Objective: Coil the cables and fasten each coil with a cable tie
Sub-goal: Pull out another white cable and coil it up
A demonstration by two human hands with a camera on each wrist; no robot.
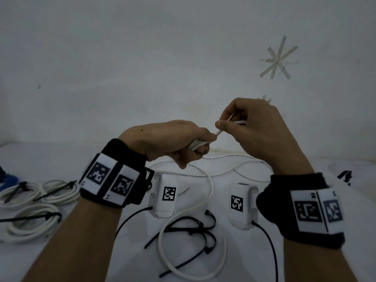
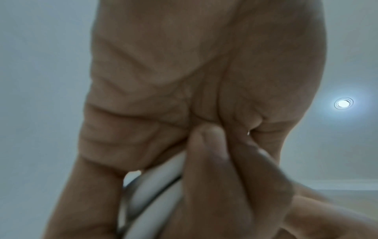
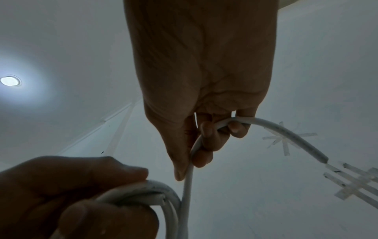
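A: Where is the white cable (image 1: 205, 192) now?

B: Gathered turns sit in the left hand (image 1: 173, 139), its grip curled tight round the bundle. The right hand (image 1: 252, 127), just beside it and slightly higher, pinches the next stretch between thumb and curled fingers.

A: Which way does that stretch run?

B: Nearly straight from the right grip down-left into the left fist, a short span. I'd judge the right hand brings it across as another turn.

A: And the material?

B: Smooth, round, stiffish white sheath; slack loops trail over the desk (image 1: 305, 174), near thin black cable ties (image 1: 191, 228). Tied coils (image 1: 34, 200) lie at the left.
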